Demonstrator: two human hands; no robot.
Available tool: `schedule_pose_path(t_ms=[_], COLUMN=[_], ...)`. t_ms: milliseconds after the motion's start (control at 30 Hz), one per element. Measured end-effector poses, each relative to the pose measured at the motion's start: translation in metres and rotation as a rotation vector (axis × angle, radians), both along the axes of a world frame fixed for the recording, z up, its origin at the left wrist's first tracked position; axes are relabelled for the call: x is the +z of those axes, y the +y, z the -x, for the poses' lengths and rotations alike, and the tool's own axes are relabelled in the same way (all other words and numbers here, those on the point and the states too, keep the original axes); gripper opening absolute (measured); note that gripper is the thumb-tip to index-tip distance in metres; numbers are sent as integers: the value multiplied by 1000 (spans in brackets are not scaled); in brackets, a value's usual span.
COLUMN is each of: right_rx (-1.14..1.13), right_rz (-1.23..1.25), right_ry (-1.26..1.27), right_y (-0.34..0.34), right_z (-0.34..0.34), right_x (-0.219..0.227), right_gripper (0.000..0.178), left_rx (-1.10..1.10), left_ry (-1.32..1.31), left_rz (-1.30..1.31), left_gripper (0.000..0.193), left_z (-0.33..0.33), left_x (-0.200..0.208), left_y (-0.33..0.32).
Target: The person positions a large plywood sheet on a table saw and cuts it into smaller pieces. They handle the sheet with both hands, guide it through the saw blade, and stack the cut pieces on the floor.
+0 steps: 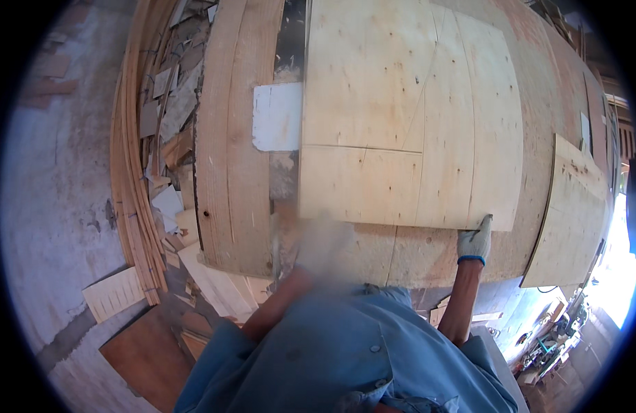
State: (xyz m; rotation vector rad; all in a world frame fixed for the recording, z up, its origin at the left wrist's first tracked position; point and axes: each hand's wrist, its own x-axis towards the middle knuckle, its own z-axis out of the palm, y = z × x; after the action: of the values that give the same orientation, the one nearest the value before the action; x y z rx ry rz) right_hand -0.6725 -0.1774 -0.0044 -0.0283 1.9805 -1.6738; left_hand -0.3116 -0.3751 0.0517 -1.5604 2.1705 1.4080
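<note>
A large pale plywood sheet lies on a wooden worktable. Thin lines cross its face. At the sheet's near right corner is my right hand, in a whitish glove with a blue cuff. It grips the near edge, a digit laid over the top; the remaining fingers are mostly hidden. My left hand is close to the near left corner, behind a hazy smudge, so its fingers cannot be made out. A white plate sits beside the sheet's left edge.
Long wood strips and offcuts are piled left of the table. Another plywood board lies at the right. A brown board is low on the left, and cluttered tools are at lower right.
</note>
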Motion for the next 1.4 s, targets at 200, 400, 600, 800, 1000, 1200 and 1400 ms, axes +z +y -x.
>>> schedule_pose_path(t_ms=[200,400,600,800,1000,1200,1400], right_rx=[-27,90,-261,-221,-313,26,-116], right_rz=[37,-92,265,217,252,-22,116], right_ry=[-20,160,-347,-292,-340,26,-49], right_y=[-19,-18,-57,-63,-71,-41,-43], right_z=[7,15,6,7,15,44,60], right_x=[4,-9,24,20,15,-44,-66], right_gripper=[40,41,42,42,42,39,39], left_rx=[348,673,914,904,930,887,847], left_ry=[264,531,342,268,334,333,256], left_rz=[-147,-414,-643,-662,-630,-593,-551], left_gripper=[34,48,52,58,60,58,57], left_z=[7,11,31,33,34,36,48], left_x=[-1,-3,18,21,11,9,20], left_y=[-6,-8,-31,-39,-40,-44,-58])
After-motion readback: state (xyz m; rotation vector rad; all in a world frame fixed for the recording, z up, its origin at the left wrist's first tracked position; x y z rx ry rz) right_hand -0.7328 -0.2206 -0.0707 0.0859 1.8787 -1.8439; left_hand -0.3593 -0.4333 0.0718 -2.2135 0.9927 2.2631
